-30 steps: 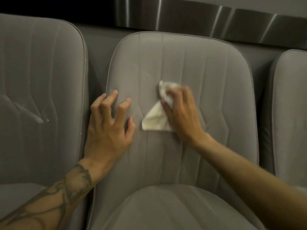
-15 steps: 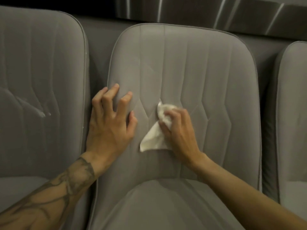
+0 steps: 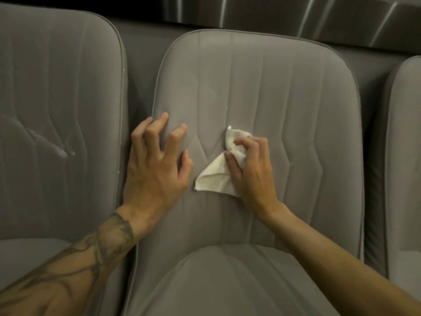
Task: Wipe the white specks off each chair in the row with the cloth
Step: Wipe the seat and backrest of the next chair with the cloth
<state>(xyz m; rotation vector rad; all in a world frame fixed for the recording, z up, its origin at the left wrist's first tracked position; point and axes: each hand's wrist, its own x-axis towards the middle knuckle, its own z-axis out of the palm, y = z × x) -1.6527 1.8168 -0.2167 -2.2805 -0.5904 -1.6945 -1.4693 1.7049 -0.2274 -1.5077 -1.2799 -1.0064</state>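
1 cloth [image 3: 214,176] gripped by right hand [image 3: 252,169] on middle chair [image 3: 284,99]; left hand [image 3: 157,169] splayed, pressing beside.

Along the top edge, from 12 o'clock across to 2 o'clock, runs a brushed metal band [image 3: 296,17], dull silver, sloping lower toward the right. Slanted bright streaks of reflected light and a few darker lines cross it. At 11 o'clock the top edge is a black strip [image 3: 91,2] in which nothing can be made out. Under both lies a flat grey panel [image 3: 142,49], plain and matte, showing at 11 o'clock and again at 2 o'clock, its lower part falling into shadow.
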